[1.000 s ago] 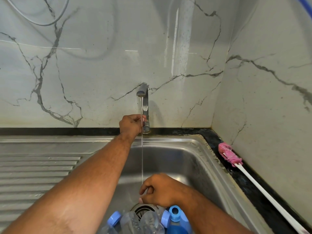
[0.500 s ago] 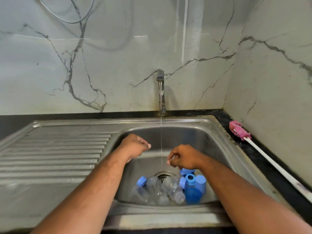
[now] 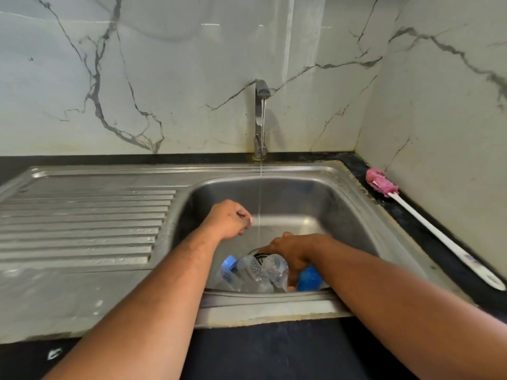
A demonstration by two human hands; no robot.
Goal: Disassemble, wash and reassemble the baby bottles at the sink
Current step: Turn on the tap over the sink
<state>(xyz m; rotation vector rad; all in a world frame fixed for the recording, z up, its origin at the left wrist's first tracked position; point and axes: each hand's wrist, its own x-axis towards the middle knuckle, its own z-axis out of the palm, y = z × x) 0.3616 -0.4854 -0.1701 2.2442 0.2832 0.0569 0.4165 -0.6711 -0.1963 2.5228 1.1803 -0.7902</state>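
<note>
Marble wall [image 3: 164,78], steel sink [image 3: 82,215], tap [image 3: 260,111] running. Bottles [image 3: 255,272] lie at the basin's near side, directly under the right hand [image 3: 290,249], its fingers hidden among them, grip unclear. The left hand [image 3: 229,219], curled and empty, hovers farther off.

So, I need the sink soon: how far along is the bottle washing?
Barely started. Done: the tap is running. In hand: the right hand reaches into the bottles piled by the drain; the left hand hovers curled, empty. Left: a blue collar sits on one bottle; the brush lies on the counter.
</note>
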